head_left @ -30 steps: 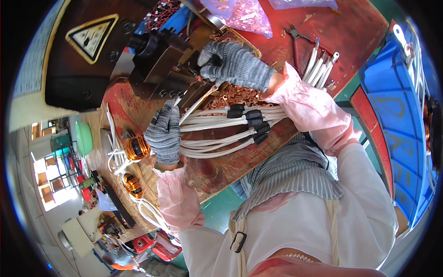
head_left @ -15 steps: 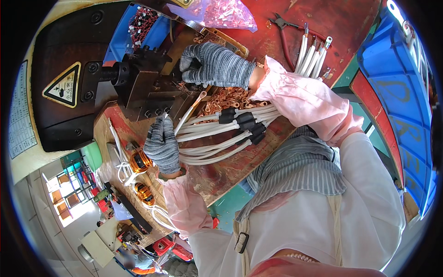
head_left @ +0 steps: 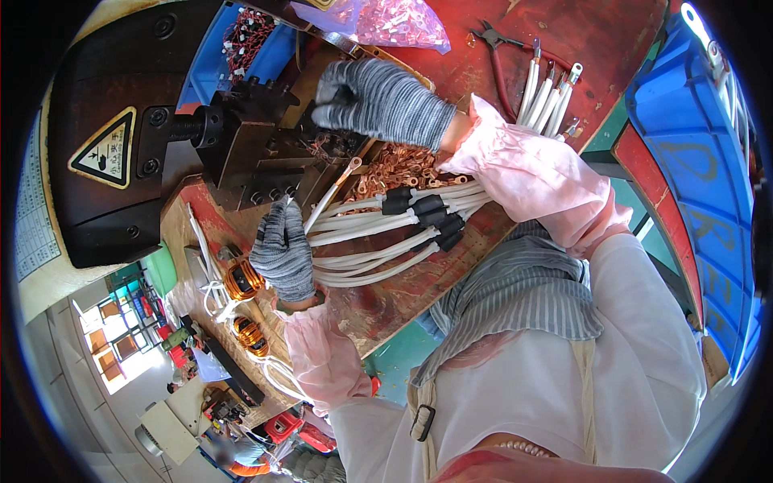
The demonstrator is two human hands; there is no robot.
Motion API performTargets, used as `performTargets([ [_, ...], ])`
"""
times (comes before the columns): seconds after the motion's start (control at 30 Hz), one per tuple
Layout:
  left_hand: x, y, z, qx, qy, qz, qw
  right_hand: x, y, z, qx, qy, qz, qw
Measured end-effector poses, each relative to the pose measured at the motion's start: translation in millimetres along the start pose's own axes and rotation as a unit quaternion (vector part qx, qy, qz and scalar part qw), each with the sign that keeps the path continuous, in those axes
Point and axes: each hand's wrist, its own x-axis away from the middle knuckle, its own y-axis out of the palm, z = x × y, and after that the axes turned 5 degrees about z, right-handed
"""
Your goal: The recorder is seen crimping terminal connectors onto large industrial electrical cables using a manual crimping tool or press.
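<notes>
A bundle of white sleeved wires (head_left: pixel 378 245) with black collars lies fanned across the red bench. One wire (head_left: pixel 332 196), tipped with a copper ring lug, angles upward toward the press.

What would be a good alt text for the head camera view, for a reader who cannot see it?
Two hands in grey knit gloves work at a black press machine on a red workbench: the left hand holds a white cable tipped with a copper lug toward the press, and the right hand reaches over a pile of copper lugs. A bundle of white cables lies between them.
</notes>
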Motion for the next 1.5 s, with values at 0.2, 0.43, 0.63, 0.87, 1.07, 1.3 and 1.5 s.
performTargets([
  [0.2, 0.4, 1.0, 3.0, -0.011, -0.006, 0.011, 1.0, -4.9, -2.3, 17.3, -0.077, 0.019, 0.044, 0.996],
  [0.43, 1.3, 2.8, -1.1, -0.014, 0.011, 0.02, 1.0, -2.5, -1.7, 12.8, -0.165, 0.011, 0.074, 0.983],
  [0.63, 7.0, -2.9, -1.2, 0.014, 0.052, 0.04, 0.998, 11.6, -14.6, -9.7, -0.245, 0.005, 0.11, 0.963],
  [0.87, 10.8, 3.5, -9.2, 0.048, 0.125, 0.127, 0.983, 36.5, -17.1, -42.1, 0.098, -0.049, -0.13, 0.985],
  [1.07, 12.3, -4.5, -4.4, -0.002, 0.134, 0.085, 0.987, 42.5, 5.9, -30.5, -0.081, 0.013, -0.165, 0.983],
  [1.3, 13.9, 3.3, -3.3, -0.004, 0.131, 0.101, 0.986, 46.5, 1.6, -29.1, -0.126, 0.079, -0.113, 0.982],
  [1.5, 17.9, -15.4, -7.3, -0.006, 0.131, -0.012, 0.991, 65.8, -105.8, -17.8, 0.037, -0.049, -0.114, 0.992],
])
